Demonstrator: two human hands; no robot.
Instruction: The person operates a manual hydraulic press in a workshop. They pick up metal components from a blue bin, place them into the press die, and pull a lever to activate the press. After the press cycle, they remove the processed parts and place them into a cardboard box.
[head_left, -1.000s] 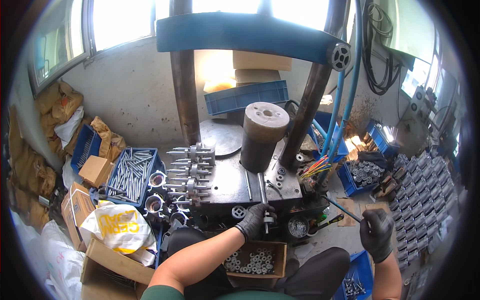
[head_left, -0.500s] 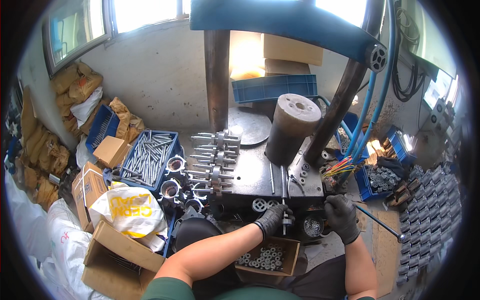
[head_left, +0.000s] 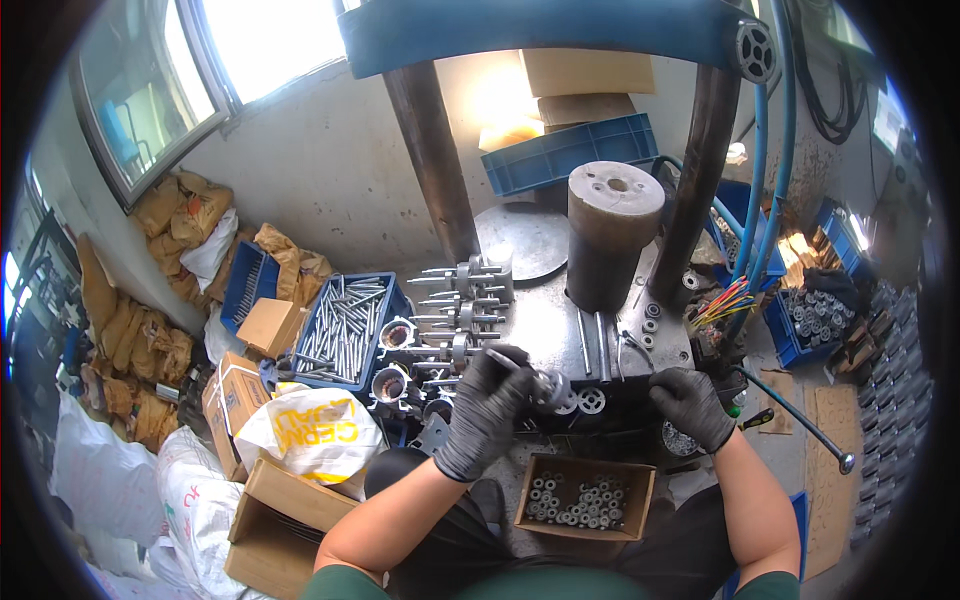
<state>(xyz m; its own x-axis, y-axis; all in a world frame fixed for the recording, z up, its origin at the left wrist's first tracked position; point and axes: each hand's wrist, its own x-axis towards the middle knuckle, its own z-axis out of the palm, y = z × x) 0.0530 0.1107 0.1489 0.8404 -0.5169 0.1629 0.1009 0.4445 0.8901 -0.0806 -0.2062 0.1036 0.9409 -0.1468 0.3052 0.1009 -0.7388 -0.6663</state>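
1. Metal shaft [head_left: 551,389], gripped in left hand [head_left: 487,415], near the press table [head_left: 540,330]
2. Right hand [head_left: 695,407] curled; cannot tell if holding anything
3. One cardboard box [head_left: 578,533]: many rings [head_left: 603,500]
4. One big blue crate [head_left: 393,318]: many rods [head_left: 345,325]
5. Two loose rods [head_left: 585,345] on the table

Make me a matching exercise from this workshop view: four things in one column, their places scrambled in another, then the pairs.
1. Heaped metal rods
2. Small metal rings
3. Shafted metal part
4. Blue beam

A. Held in left hand
B. Inside cardboard box
C. Across picture's top
D. In blue bin

Pairs: 1-D; 2-B; 3-A; 4-C
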